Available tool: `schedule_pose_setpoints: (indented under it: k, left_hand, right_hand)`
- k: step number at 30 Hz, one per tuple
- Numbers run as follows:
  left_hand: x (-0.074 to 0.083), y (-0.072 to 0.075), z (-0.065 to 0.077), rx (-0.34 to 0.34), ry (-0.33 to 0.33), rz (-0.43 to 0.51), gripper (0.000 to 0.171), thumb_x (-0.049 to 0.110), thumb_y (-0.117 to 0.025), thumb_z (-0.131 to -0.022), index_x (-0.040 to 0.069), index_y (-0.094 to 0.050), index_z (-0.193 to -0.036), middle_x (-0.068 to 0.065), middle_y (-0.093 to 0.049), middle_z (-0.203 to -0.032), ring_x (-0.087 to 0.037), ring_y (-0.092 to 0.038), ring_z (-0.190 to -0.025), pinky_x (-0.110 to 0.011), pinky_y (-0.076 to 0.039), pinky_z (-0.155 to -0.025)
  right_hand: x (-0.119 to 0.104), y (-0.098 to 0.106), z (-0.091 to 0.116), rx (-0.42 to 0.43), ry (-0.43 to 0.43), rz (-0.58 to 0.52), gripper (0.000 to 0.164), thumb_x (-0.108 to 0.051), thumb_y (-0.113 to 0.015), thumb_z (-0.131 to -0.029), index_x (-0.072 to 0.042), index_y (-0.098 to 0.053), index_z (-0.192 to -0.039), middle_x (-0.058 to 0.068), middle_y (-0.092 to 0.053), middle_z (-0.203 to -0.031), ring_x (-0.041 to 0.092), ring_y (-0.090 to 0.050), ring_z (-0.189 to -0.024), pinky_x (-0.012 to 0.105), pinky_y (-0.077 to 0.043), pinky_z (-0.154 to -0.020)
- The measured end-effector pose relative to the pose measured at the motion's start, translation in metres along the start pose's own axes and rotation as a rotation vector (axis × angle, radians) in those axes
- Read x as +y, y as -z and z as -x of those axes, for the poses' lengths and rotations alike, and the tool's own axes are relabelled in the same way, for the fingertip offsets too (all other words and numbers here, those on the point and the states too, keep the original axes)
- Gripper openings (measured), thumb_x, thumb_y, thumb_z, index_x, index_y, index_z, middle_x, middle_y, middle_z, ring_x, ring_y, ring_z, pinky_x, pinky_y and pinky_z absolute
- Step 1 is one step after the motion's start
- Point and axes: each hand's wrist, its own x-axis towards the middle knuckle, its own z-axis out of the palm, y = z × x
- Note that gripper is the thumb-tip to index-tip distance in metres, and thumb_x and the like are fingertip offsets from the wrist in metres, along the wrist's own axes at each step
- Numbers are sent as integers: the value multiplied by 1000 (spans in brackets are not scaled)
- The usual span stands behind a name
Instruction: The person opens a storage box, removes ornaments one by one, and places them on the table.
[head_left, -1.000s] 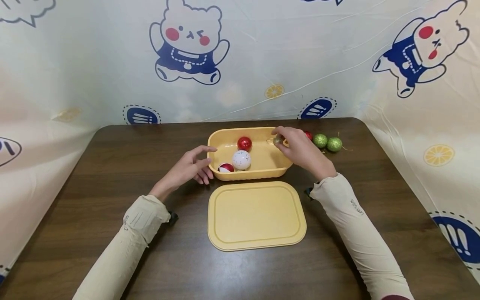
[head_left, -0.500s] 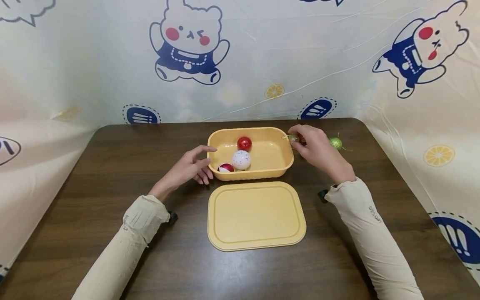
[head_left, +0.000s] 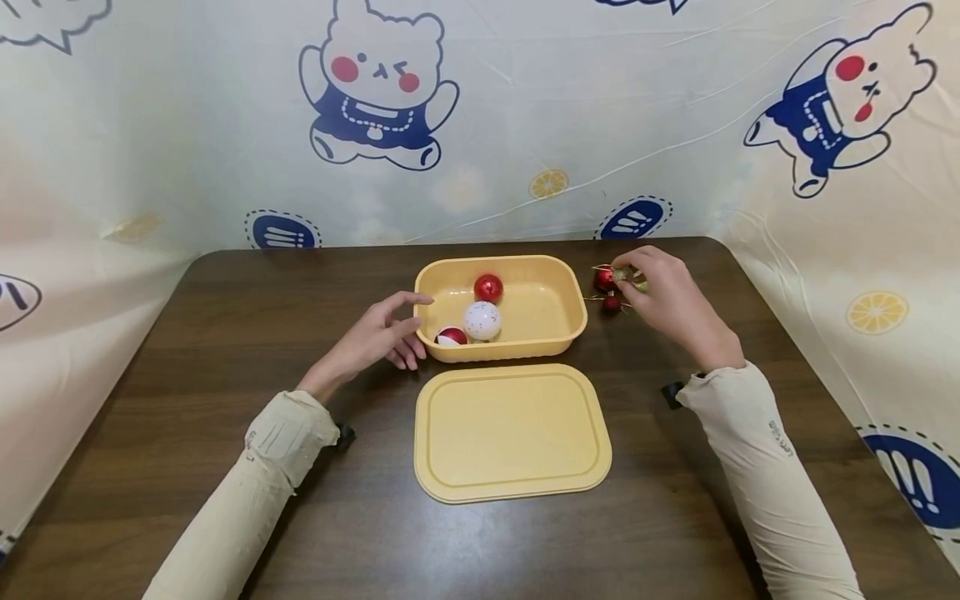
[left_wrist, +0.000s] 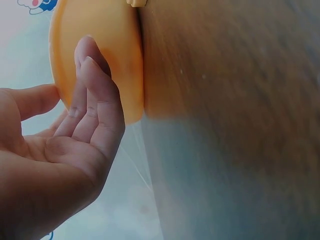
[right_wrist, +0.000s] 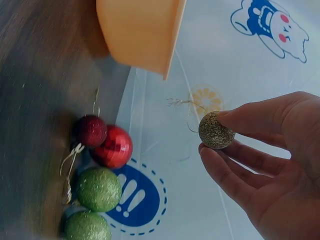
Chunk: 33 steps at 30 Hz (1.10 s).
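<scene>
My right hand [head_left: 678, 304] pinches a small gold glitter ball ornament [right_wrist: 216, 131] with a thread loop between thumb and fingertips, held over the ornaments right of the yellow box [head_left: 502, 353]. My left hand [head_left: 375, 333] rests with relaxed fingers at the box's left end, one fingertip over the rim. Inside the box sit a shiny red ball [head_left: 488, 289], a white speckled ball [head_left: 482, 321] and a red-and-white ball [head_left: 452, 336]. Beneath the right hand lie a faceted red ball [right_wrist: 113, 146], a small dark red ball [right_wrist: 90, 131] and two green glitter balls [right_wrist: 99, 189], which the hand mostly hides in the head view.
A flat yellow lid [head_left: 513, 433] lies on the dark wooden table [head_left: 337, 517] just in front of the box. Behind the table's far edge hangs a pale cloth [head_left: 495, 125] with printed cartoon bears.
From over the box's right end, my right hand has moved right with the gold ornament, uncovering the red balls and covering the green ones. My left hand has stayed put.
</scene>
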Motion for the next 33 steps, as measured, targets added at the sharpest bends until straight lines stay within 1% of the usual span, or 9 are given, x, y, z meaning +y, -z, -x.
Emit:
schedule_pose_setpoints:
  k: [5,9,13,16,22,25,29,33]
  left_hand:
    - [0,-1,1,1,1,1,42,16,-48,-106,12,-40,-146,-22,-69,-82,-39,-67,-65,-38,-59,-58]
    - [0,-1,1,0,6,3,40,16,-48,-106,13,-41,-145,-22,-69,-82,-39,-67,-65,-39,-59,-58]
    - [0,-2,1,3,9,5,39,17,-48,-106,15,-42,-144,-22,-69,-82,-39,-67,-65,-39,-59,-58]
    - [1,-2,1,5,11,5,38,17,-48,-106,15,-42,-144,-22,-69,-82,-39,-67,-65,-39,-59,-58]
    - [0,-1,1,-1,7,5,39,16,-47,-106,13,-41,-145,-22,-69,-81,-39,-67,-65,-39,-59,-58]
    - [0,0,1,-5,1,6,39,16,-47,-106,13,-41,-144,-22,-69,-81,-38,-67,-65,-40,-59,-58]
    - [0,0,1,-5,-1,7,38,16,-47,-106,13,-41,-144,-22,-69,-81,-39,-67,-65,-41,-59,-59]
    - [1,-1,1,-5,5,10,38,16,-47,-106,13,-41,-144,-22,-69,-81,-39,-67,-65,-39,-59,-58]
  right_hand:
    - [12,1,3,5,-20,-11,19,-2,-67,-92,1,-68,-111,18,-65,-113,33,-60,-103,52,-53,-89]
    - [23,-3,6,29,-59,8,18,-3,-67,-92,1,-69,-109,19,-67,-109,35,-61,-96,52,-52,-85]
    - [35,-8,8,49,-106,35,18,-4,-68,-91,2,-69,-108,21,-68,-106,37,-57,-93,53,-48,-82]
    - [43,-11,8,24,-125,23,19,-5,-68,-92,2,-69,-109,22,-68,-105,38,-59,-93,53,-48,-80]
    - [55,-19,7,-37,-126,-2,18,-5,-68,-92,3,-68,-108,21,-69,-100,33,-65,-86,51,-53,-74]
    - [59,-22,7,-57,-130,-3,17,-3,-69,-91,3,-68,-107,20,-68,-96,32,-63,-82,49,-54,-73]
    - [63,-26,7,-103,-150,1,16,-1,-68,-90,3,-68,-106,19,-67,-92,29,-59,-79,47,-54,-72]
    - [64,-31,9,-132,-163,10,15,-2,-68,-90,3,-68,-104,18,-67,-92,28,-60,-80,47,-54,-72]
